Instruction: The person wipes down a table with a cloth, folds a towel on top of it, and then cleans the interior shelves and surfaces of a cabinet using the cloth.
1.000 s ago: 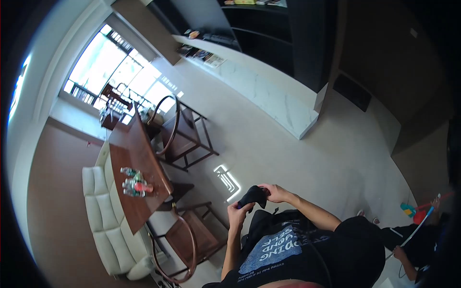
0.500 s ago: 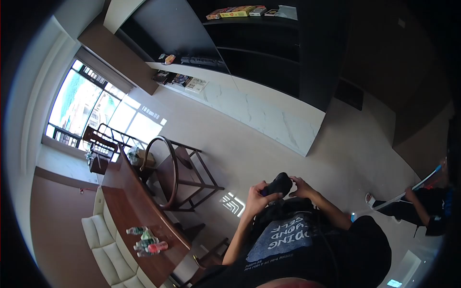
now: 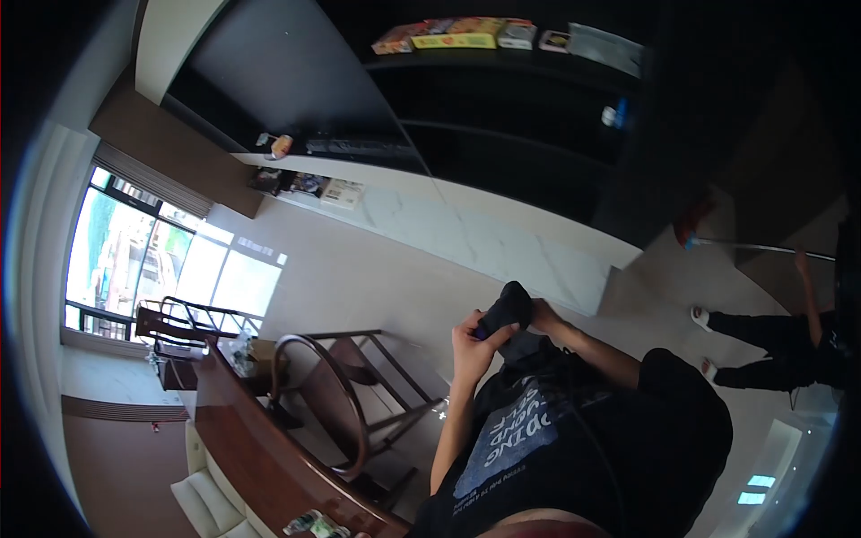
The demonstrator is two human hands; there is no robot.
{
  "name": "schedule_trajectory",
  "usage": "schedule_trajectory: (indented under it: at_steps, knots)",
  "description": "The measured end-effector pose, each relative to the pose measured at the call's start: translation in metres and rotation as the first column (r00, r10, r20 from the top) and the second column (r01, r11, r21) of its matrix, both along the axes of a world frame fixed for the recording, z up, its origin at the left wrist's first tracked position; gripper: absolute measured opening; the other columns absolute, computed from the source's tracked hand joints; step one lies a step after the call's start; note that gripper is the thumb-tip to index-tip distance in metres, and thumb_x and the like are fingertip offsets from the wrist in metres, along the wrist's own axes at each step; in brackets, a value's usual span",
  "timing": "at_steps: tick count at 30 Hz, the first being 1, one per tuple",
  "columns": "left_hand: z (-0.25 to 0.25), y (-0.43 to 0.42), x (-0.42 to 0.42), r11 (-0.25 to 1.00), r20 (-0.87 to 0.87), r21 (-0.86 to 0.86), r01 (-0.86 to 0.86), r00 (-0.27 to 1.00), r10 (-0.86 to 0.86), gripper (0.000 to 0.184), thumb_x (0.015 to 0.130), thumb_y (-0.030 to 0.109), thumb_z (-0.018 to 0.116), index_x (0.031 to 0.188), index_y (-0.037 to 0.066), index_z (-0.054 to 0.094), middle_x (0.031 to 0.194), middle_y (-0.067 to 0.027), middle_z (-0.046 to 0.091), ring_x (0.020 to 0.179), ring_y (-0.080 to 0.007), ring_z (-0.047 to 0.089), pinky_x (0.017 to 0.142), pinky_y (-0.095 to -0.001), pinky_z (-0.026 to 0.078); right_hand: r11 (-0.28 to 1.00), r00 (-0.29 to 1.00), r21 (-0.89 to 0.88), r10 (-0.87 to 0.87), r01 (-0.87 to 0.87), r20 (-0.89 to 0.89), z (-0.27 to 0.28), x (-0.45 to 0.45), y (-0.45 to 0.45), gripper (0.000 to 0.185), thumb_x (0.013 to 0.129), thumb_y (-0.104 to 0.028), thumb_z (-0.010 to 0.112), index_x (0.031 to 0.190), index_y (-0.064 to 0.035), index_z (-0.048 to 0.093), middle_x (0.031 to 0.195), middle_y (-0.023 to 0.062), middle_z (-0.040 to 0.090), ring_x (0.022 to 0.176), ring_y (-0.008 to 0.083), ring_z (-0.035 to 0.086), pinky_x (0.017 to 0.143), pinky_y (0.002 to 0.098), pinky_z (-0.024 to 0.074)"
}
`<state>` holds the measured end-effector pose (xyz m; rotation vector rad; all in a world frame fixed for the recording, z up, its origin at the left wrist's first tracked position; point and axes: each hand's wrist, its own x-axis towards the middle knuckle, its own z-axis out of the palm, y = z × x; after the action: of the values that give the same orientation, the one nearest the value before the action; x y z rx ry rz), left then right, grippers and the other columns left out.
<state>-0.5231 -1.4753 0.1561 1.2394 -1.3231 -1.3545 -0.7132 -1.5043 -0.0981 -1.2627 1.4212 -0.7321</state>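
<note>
My left hand (image 3: 477,345) is closed round a black object (image 3: 509,308) with a rounded end, held out in front of my chest. Its exact kind does not show. A small purple-blue patch is visible beside my left fingers. Against the object's far side is my right hand (image 3: 547,319), its fingers mostly hidden behind it. More dark material (image 3: 529,350) hangs just below, next to my black T-shirt (image 3: 574,421).
A wooden armchair (image 3: 345,394) and a long wooden table (image 3: 256,439) stand at left. Ahead runs a marble-fronted ledge (image 3: 466,229) under dark shelves holding boxes (image 3: 453,34). To the right, a person (image 3: 785,336) in dark clothes holds a long pole (image 3: 762,248).
My view has shifted, bringing more of the shelves in. My right hand has closed in against the black object. The other person's pole now reaches toward the shelf's base.
</note>
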Motion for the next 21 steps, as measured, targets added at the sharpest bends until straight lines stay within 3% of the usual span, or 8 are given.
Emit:
schedule_trajectory:
  at_steps: [4, 8, 10, 13, 15, 17, 19, 21]
  knots:
    - [0.010, -0.100, 0.029, 0.961, 0.046, 0.234, -0.149, 0.989, 0.142, 0.023, 0.077, 0.023, 0.083, 0.081, 0.003, 0.073, 0.068, 0.0014, 0.064, 0.055, -0.0054, 0.051, 0.051, -0.0228, 0.035, 0.915, 0.915, -0.125, -0.395, 0.384, -0.078, 0.043, -0.035, -0.113, 0.024, 0.087, -0.018, 0.066, 0.104, -0.0025, 0.070, 0.090, 0.0114, 0.072, 0.085, 0.0182, 0.068, 0.078, 0.0347, 0.0520]
    - [-0.001, -0.220, 0.051, 0.983, 0.178, 0.131, -0.128, 0.979, 0.104, 0.029, 0.076, 0.025, 0.086, 0.086, 0.000, 0.074, 0.070, 0.0010, 0.065, 0.058, -0.0069, 0.053, 0.053, -0.0235, 0.039, 0.506, 0.668, -0.541, -0.729, 0.672, 0.147, 0.158, -0.088, -0.181, 0.031, 0.085, -0.005, 0.064, 0.115, 0.0008, 0.062, 0.108, 0.0131, 0.064, 0.094, 0.0202, 0.064, 0.076, 0.0313, 0.0507]
    - [0.000, -0.284, 0.036, 0.992, -0.089, -0.088, -0.086, 0.993, 0.078, 0.028, 0.080, 0.012, 0.083, 0.100, -0.004, 0.072, 0.090, -0.0048, 0.070, 0.082, -0.0103, 0.060, 0.075, -0.0251, 0.047, 0.310, 0.590, -0.710, -0.787, 0.632, 0.182, 0.209, -0.108, -0.217, 0.034, 0.083, -0.005, 0.067, 0.116, -0.0001, 0.062, 0.110, 0.0129, 0.061, 0.093, 0.0209, 0.065, 0.075, 0.0310, 0.0520]
    - [-0.006, -0.383, 0.012, 0.975, 0.124, -0.224, -0.001, 0.992, 0.029, 0.039, 0.084, 0.017, 0.080, 0.113, -0.007, 0.067, 0.088, -0.0070, 0.070, 0.082, -0.0127, 0.062, 0.074, -0.0264, 0.048, 0.257, 0.527, -0.676, -0.819, 0.691, 0.228, 0.240, -0.127, -0.262, 0.042, 0.081, -0.009, 0.072, 0.122, -0.0035, 0.062, 0.120, 0.0151, 0.058, 0.103, 0.0275, 0.062, 0.085, 0.0374, 0.0524]
    - [-0.017, -0.425, -0.010, 0.942, 0.099, -0.333, -0.041, 0.992, 0.079, 0.046, 0.087, 0.013, 0.072, 0.128, -0.002, 0.059, 0.112, -0.0147, 0.065, 0.104, -0.0219, 0.061, 0.083, -0.0323, 0.048, 0.340, 0.267, -0.768, -0.937, 0.543, -0.226, 0.249, -0.121, -0.273, 0.049, 0.081, -0.012, 0.073, 0.128, -0.0085, 0.061, 0.130, 0.0172, 0.054, 0.119, 0.0366, 0.053, 0.098, 0.0454, 0.0473]
    - [-0.030, -0.447, -0.014, 0.917, 0.030, -0.392, -0.081, 0.994, 0.101, 0.047, 0.087, 0.010, 0.069, 0.132, 0.001, 0.057, 0.122, -0.0170, 0.061, 0.113, -0.0263, 0.058, 0.088, -0.0353, 0.048, 0.360, 0.231, -0.771, -0.933, 0.525, -0.277, 0.228, -0.108, -0.279, 0.052, 0.081, -0.014, 0.073, 0.131, -0.0100, 0.061, 0.134, 0.0183, 0.053, 0.123, 0.0396, 0.048, 0.103, 0.0479, 0.0437]
    - [-0.030, -0.444, 0.002, 0.879, 0.312, -0.457, 0.137, 0.950, 0.014, 0.051, 0.084, 0.004, 0.067, 0.133, 0.004, 0.054, 0.133, -0.0207, 0.053, 0.123, -0.0358, 0.051, 0.101, -0.0425, 0.044, 0.408, 0.260, -0.776, -0.912, 0.482, -0.318, 0.210, -0.091, -0.287, 0.054, 0.082, -0.017, 0.073, 0.134, -0.0127, 0.059, 0.139, 0.0216, 0.049, 0.126, 0.0408, 0.046, 0.106, 0.0502, 0.0410]
    - [-0.048, -0.444, 0.013, 0.828, 0.334, -0.504, 0.246, 0.939, -0.075, 0.049, 0.083, 0.004, 0.068, 0.130, 0.004, 0.056, 0.131, -0.0208, 0.054, 0.124, -0.0373, 0.050, 0.103, -0.0437, 0.043, 0.483, 0.306, -0.723, -0.875, 0.493, -0.376, 0.196, -0.068, -0.308, 0.058, 0.090, -0.041, 0.066, 0.139, -0.0107, 0.056, 0.146, 0.0260, 0.043, 0.135, 0.0461, 0.038, 0.111, 0.0540, 0.0351]
